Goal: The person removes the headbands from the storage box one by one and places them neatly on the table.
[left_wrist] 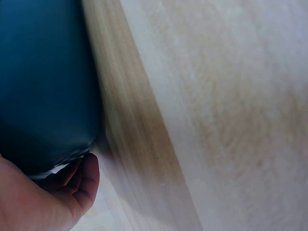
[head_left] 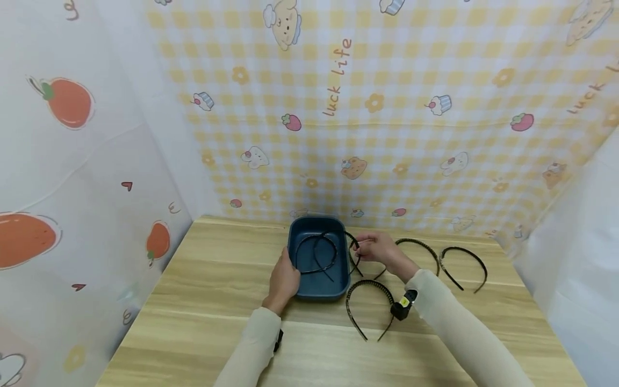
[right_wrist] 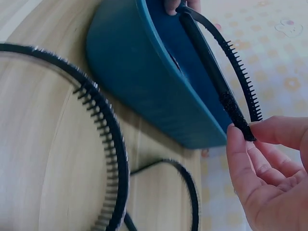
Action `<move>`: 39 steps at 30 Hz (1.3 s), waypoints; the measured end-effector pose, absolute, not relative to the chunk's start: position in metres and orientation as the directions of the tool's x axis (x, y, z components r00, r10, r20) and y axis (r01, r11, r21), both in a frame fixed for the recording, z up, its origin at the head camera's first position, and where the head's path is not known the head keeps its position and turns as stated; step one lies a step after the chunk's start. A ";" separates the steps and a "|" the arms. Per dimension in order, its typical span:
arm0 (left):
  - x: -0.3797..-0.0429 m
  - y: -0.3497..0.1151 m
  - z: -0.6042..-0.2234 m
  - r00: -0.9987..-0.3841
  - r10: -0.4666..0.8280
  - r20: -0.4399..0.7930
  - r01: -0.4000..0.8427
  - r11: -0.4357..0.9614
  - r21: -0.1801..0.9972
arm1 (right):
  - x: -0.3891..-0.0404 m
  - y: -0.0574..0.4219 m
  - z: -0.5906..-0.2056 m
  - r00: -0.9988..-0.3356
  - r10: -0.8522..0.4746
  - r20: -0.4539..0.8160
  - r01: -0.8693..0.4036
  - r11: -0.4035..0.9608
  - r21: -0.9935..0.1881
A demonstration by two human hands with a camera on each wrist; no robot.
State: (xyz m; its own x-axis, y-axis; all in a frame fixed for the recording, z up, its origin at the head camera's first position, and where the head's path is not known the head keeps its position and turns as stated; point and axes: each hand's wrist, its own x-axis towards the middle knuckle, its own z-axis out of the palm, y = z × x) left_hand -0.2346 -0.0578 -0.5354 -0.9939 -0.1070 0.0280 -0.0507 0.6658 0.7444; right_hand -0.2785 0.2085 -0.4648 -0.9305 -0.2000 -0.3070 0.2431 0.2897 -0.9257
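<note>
A dark blue plastic bin point(head_left: 320, 296) stands on the table, and thin black headbands point(head_left: 335, 252) lie inside it. My left hand point(head_left: 284, 278) grips the bin's left side; the left wrist view shows its curled fingers point(left_wrist: 88, 180) against the bin's wall. At the right rim, my right hand point(head_left: 379, 250) pinches a black headband point(head_left: 352, 237) between thumb and fingertips. In the right wrist view this toothed headband point(right_wrist: 206, 53) extends over the bin's opening. Part of the right hand's grip is hidden in the head view.
On the wooden table point(head_left: 203, 312), a toothed headband point(head_left: 369, 281) lies in front of the bin, close to my right wrist. Another headband point(head_left: 418, 242) is partly behind the right hand, and one more point(head_left: 465, 249) lies farther right. A patterned cloth point(head_left: 377, 140) hangs behind.
</note>
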 end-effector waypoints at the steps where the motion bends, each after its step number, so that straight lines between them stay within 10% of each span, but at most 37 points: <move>1: -0.235 -0.058 -0.536 -0.994 -0.107 0.028 -0.051 0.665 0.745 | -0.277 0.213 -0.465 -0.930 -0.196 -0.312 0.250 0.286 -0.925; 39: -0.233 -0.058 -0.535 -0.995 -0.102 0.007 -0.061 0.642 0.764 | -0.216 0.359 -0.489 -0.904 -0.185 -0.385 0.302 0.363 -0.882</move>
